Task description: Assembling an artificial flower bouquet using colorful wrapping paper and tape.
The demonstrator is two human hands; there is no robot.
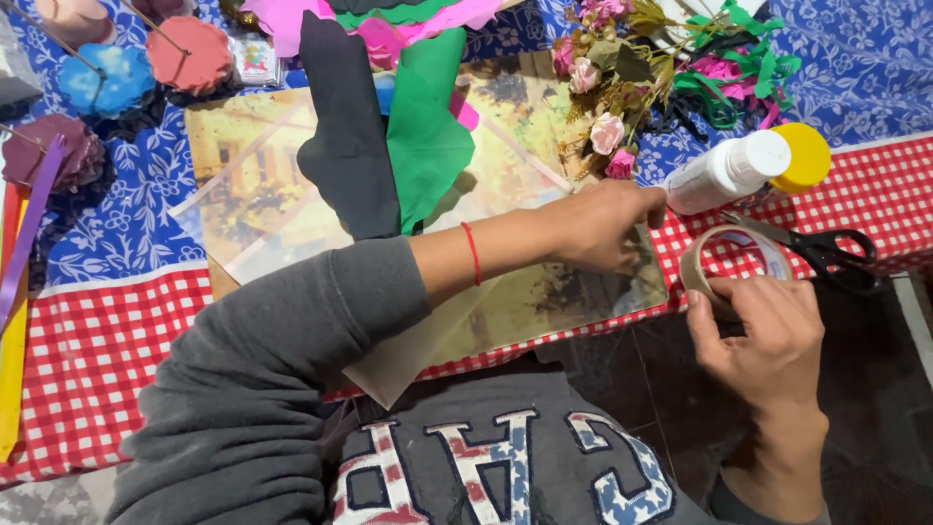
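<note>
My left hand (604, 226) reaches across and presses down on the right edge of a glossy printed picture sheet (262, 194) lying on the table. A red thread is tied around that wrist. My right hand (763, 326) holds a roll of brown tape (721, 255) at the table's front right edge, fingers curled on its rim. A black felt piece (345, 136) and a green felt piece (428, 126) lie on top of the picture.
Black-handled scissors (826, 255) and a white glue bottle with a yellow cap (739, 167) lie right of the tape. Artificial pink flowers (607, 78) and ribbon scraps (739, 68) sit at the back right. Coloured paper flowers (107, 78) are at the back left, ribbons (15, 292) at the left edge.
</note>
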